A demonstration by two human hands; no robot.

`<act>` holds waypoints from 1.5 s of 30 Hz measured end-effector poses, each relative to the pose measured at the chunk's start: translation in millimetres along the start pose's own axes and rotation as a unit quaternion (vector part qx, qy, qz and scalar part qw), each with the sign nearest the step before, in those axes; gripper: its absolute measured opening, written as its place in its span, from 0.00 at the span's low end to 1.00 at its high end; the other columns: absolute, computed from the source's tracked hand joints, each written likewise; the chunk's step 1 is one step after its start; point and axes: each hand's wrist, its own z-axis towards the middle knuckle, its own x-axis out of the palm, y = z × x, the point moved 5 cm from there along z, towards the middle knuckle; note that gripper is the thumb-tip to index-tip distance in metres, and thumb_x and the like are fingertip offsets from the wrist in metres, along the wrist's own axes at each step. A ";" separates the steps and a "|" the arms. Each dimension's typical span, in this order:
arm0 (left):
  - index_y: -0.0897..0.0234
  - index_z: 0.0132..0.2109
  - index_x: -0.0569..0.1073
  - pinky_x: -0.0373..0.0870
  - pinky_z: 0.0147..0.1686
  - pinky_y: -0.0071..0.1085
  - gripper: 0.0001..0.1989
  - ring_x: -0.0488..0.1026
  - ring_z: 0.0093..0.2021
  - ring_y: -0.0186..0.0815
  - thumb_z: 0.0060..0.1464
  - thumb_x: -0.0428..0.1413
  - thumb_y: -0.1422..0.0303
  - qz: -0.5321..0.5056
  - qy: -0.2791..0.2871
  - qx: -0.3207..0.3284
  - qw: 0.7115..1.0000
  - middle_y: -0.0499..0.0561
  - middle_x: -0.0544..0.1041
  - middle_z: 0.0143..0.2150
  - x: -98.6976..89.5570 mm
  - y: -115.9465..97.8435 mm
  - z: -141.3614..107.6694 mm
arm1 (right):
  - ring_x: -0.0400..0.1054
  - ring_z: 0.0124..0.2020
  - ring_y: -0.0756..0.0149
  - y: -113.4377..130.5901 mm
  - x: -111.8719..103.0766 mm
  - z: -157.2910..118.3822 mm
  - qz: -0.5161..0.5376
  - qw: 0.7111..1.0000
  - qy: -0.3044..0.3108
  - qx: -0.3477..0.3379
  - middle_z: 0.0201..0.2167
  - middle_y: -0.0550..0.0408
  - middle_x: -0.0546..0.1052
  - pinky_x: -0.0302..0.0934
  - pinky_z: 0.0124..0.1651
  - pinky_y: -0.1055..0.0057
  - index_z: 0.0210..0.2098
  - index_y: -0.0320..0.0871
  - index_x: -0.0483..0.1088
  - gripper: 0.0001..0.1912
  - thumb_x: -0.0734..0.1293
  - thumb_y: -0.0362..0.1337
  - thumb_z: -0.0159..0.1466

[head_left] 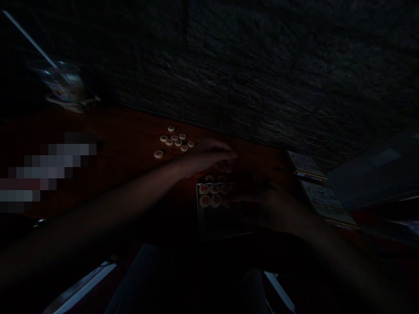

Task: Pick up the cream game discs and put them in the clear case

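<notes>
By the tabletop's (pixel 124 139) near edge sits the tray (pixel 218 222), with round pieces (pixel 204 189) in two rows along its far side; it looks close enough to that edge that a push from a wrist could tip it off, I'd judge. The right hand (pixel 273 205) reaches low across the tray's right side, and it is too dark to tell whether it grasps anything; a careless sweep of its fingers could knock the rows askew. Two discs (pixel 209 178) lie just past the tray's far rim, where a sleeve-less forearm might brush them away unseen in this gloom. The left hand (pixel 209 153) hangs beyond, fingers curled, and I cannot tell if they close on something; next to it, loose discs (pixel 178 143) cluster towards the tabletop's far edge, where a bumped one could slip against the wall (pixel 242 100).
</notes>
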 end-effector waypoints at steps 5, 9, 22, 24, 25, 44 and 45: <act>0.68 0.40 0.83 0.76 0.32 0.29 0.05 0.80 0.29 0.33 0.60 0.64 0.70 0.010 0.012 0.012 1.000 0.54 0.83 0.33 1.1 -0.3 0.0 | 0.82 0.49 0.57 1.1 -0.2 1.0 -0.030 0.999 -0.025 -0.027 0.48 0.53 0.86 0.72 0.51 0.62 0.48 0.50 0.83 0.16 0.74 0.26 0.64; 0.67 0.40 0.83 0.76 0.32 0.29 0.05 0.80 0.29 0.33 0.60 0.64 0.69 0.004 0.021 0.018 1.000 0.54 0.83 0.33 1.3 0.5 1.2 | 0.82 0.46 0.58 1.2 0.2 1.2 -0.057 0.997 -0.045 -0.029 0.46 0.54 0.87 0.73 0.50 0.61 0.47 0.50 0.83 0.15 0.75 0.27 0.63; 0.67 0.40 0.82 0.76 0.32 0.30 0.07 0.80 0.30 0.34 0.58 0.65 0.67 -0.019 0.020 0.004 1.000 0.54 0.83 0.34 -1.0 1.8 2.3 | 0.82 0.47 0.58 -0.9 0.8 0.9 -0.037 0.995 -0.088 -0.035 0.45 0.53 0.86 0.74 0.49 0.63 0.46 0.50 0.84 0.13 0.74 0.29 0.64; 0.67 0.40 0.82 0.76 0.32 0.30 0.08 0.80 0.30 0.33 0.58 0.66 0.66 -0.039 0.011 0.014 0.999 0.54 0.82 0.35 -4.3 0.8 3.5 | 0.82 0.43 0.60 -0.8 -3.9 1.0 -0.009 0.996 -0.090 -0.028 0.43 0.53 0.86 0.74 0.45 0.66 0.46 0.50 0.84 0.12 0.74 0.30 0.65; 0.68 0.39 0.82 0.76 0.32 0.30 0.08 0.79 0.30 0.33 0.57 0.66 0.66 -0.049 0.001 0.021 0.999 0.54 0.82 0.35 -7.0 0.1 4.4 | 0.82 0.41 0.61 -1.5 -7.1 0.9 0.005 0.995 -0.094 -0.024 0.42 0.53 0.86 0.73 0.42 0.68 0.46 0.50 0.83 0.11 0.74 0.31 0.65; 0.63 0.37 0.76 0.60 0.23 0.24 0.14 0.66 0.20 0.25 0.69 0.51 0.63 -0.255 -0.347 0.149 0.890 0.44 0.74 0.24 -66.9 -75.7 37.1 | 0.83 0.42 0.55 -86.8 -15.7 0.1 0.051 0.931 -0.331 0.145 0.43 0.47 0.87 0.76 0.46 0.61 0.47 0.42 0.83 0.15 0.68 0.37 0.65; 0.63 0.37 0.76 0.60 0.23 0.24 0.16 0.65 0.19 0.25 0.70 0.48 0.63 -0.289 -0.366 0.136 0.874 0.43 0.73 0.23 -65.8 -78.7 44.2 | 0.83 0.42 0.55 -87.2 -15.8 0.9 0.048 0.930 -0.334 0.146 0.43 0.46 0.87 0.76 0.47 0.60 0.47 0.42 0.83 0.15 0.68 0.38 0.65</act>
